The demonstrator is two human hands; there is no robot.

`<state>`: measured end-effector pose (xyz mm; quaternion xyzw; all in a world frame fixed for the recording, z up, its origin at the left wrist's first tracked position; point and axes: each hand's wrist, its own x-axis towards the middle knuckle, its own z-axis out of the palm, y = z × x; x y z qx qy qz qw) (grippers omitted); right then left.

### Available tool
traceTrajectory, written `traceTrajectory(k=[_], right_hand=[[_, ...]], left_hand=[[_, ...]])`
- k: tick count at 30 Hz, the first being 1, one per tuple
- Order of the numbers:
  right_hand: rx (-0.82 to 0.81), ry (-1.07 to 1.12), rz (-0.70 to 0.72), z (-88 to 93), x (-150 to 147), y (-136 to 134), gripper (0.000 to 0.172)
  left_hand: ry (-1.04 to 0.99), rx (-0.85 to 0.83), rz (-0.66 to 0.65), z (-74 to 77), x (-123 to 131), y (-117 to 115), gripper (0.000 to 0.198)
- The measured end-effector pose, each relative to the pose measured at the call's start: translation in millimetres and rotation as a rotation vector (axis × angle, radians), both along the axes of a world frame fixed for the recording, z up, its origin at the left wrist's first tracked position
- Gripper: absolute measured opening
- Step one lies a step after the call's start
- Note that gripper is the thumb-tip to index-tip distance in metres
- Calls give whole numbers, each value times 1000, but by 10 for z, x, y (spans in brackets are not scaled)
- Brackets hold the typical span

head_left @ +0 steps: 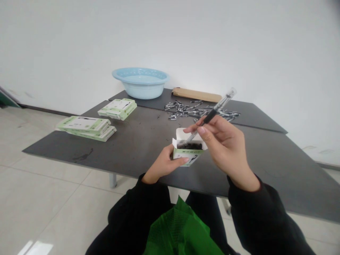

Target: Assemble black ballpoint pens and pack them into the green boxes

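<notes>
Your left hand [167,163] clamped on box [186,156], near side of tabletop [138,148], likely steadying it. Your right hand [225,143] pinches pen [211,116], slanted, lower end at box mouth. Loose pens [180,109] far, seemingly within reach.

I observe a packing workroom: heaped black-and-clear plastic pens [177,106], stacked green-and-white cardboard boxes [84,124], dark-grey flat table [140,141].

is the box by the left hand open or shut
Open: the top of the box is uncovered, its white flap standing up at the back, and dark contents show inside.
</notes>
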<state>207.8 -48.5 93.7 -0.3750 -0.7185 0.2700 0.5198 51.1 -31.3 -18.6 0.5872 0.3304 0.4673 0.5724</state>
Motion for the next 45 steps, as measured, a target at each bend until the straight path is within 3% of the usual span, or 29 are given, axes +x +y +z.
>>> traceTrajectory(k=[4, 8, 14, 19, 21, 24, 27, 31, 36, 40, 43, 45], right_hand=[[37, -141, -62, -2, 35, 17, 20], [72, -343, 2, -23, 57, 57, 14], [157, -389, 19, -17, 133, 33, 45], [245, -488, 74, -9, 108, 1, 37], [252, -445, -13, -53, 142, 0, 36], [162, -296, -166, -218, 247, -12, 48], [-2, -192, -98, -468, 300, -42, 56], [-45, -134, -65, -689, 214, -73, 44], [1, -240, -30, -620, 138, -94, 40], [-14, -186, -23, -568, 110, -119, 38], [-19, -52, -112, -584, 61, -97, 49], [-35, 33, -99, -587, 43, -59, 58]], left_hand=[[20, 3, 5, -27, -1, 4, 47], [47, 9, 34, -21, -8, -5, 44], [30, 40, 32, -20, -10, -4, 43], [34, 56, 51, -68, -25, 26, 42], [-34, 97, 59, -68, -32, 30, 46], [-143, 164, 118, -50, -19, 12, 62], [-157, 204, 193, -52, 36, -18, 74], [-74, 308, 269, -78, 115, -42, 59], [49, 411, 370, -6, 82, -64, 36], [153, 553, 425, 119, 69, -76, 19], [178, 577, 432, 184, 113, -80, 18], [181, 562, 423, 197, 145, -82, 19]])
